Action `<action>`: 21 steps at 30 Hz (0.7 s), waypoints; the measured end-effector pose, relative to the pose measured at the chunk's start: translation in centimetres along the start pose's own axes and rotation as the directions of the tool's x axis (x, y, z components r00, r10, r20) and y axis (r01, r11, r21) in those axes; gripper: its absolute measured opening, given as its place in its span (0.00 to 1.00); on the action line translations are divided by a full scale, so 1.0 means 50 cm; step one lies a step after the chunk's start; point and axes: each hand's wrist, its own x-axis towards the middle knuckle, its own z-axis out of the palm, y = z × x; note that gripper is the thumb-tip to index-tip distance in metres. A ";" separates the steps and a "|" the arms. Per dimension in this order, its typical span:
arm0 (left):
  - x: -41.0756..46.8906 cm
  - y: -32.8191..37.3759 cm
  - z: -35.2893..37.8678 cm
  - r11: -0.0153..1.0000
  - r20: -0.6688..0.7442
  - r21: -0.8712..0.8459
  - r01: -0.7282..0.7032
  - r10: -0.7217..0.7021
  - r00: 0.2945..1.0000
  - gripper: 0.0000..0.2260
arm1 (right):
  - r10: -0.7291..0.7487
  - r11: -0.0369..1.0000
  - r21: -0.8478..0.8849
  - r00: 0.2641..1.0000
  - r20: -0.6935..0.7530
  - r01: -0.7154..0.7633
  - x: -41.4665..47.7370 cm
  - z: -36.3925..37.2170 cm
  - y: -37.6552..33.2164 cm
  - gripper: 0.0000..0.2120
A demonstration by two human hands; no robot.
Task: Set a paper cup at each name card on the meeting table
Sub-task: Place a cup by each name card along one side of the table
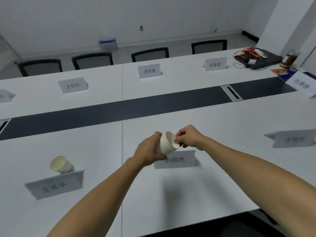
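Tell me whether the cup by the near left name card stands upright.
Upright. The paper cup rests on its base behind the name card, its open mouth facing up; wide-angle distortion makes it lean.

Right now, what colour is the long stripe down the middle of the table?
Dark grey stripe, clearest in the head view.

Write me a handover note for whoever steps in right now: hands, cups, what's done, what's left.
Left hand grips the nested cup stack above the middle near card. Right hand pinches the top cup's rim, peeling it off.
Done: one cup stands behind the near-left card.
Left: the middle card, the near-right card and the far-side cards, none with a cup.
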 end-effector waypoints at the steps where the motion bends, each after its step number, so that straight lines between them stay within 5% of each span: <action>1: 0.005 -0.006 -0.003 1.000 -0.008 0.003 0.025 -0.025 1.000 0.34 | -0.007 1.000 -0.015 1.000 0.021 0.007 0.015 0.002 -0.006 0.03; 6: 0.021 -0.044 -0.015 0.984 -0.042 -0.029 0.174 -0.175 0.984 0.34 | -0.042 0.999 -0.005 0.999 0.029 0.042 0.086 -0.004 -0.040 0.05; 10: 0.005 -0.093 -0.011 0.953 -0.029 -0.049 0.300 -0.302 0.953 0.33 | 0.006 0.994 0.106 0.989 -0.148 0.009 0.159 -0.031 -0.045 0.04; 21: -0.022 -0.166 0.050 0.913 0.062 -0.054 0.404 -0.401 0.914 0.33 | 0.299 0.949 -0.036 0.932 -0.204 -0.313 0.242 0.052 0.133 0.05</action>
